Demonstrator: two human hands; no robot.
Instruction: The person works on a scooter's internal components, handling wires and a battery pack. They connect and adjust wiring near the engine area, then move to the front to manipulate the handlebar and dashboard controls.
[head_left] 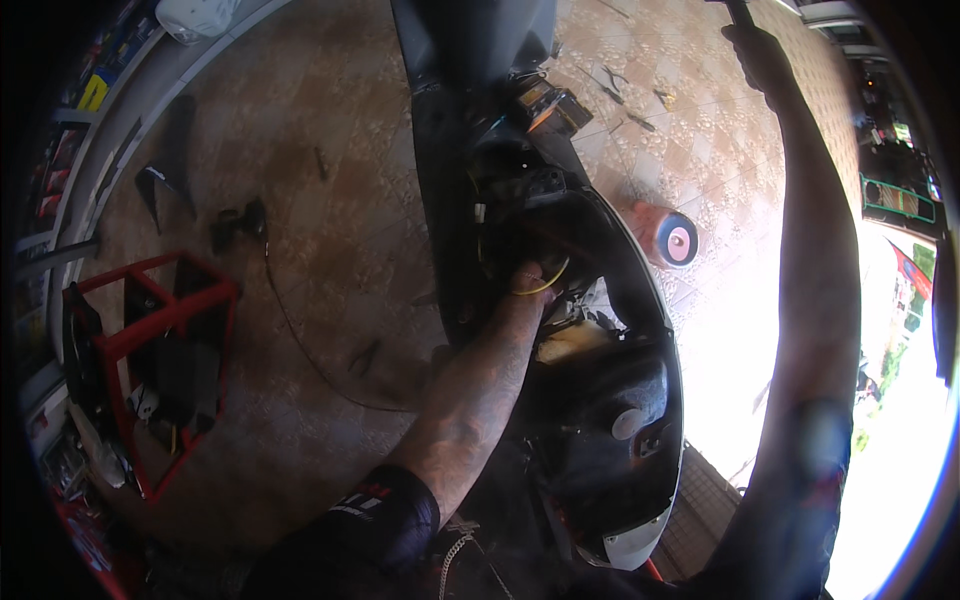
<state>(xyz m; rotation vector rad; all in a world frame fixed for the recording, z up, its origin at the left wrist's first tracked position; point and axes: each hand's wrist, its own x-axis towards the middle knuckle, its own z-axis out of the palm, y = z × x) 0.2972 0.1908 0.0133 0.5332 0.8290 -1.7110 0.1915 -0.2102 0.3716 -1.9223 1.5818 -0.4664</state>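
Note:
My left hand [537, 283] reaches down into the opened middle of a dark motor scooter [655, 300]. Its fingers are hidden among the parts, and a thin yellow hose or wire [548, 288] loops across it. Just below the hand lies a pale, yellowish-brown part [580, 343]; a smooth black tub-like section [600, 400] is nearer me. Stretched far forward, my right hand [762, 62] is closed around a dark grip-like bar [740, 13], cut off by the upper edge. An orange-and-black battery-like box [553, 108] sits tilted on the scooter ahead of my left hand.
Pliers [613, 78] and a screwdriver [640, 122] lie on the tiled floor at the far right. Beside the scooter is a red cylinder [675, 238] with a dark ring. A red metal frame [165, 310] stands left; a dark cord [310, 362] crosses the floor.

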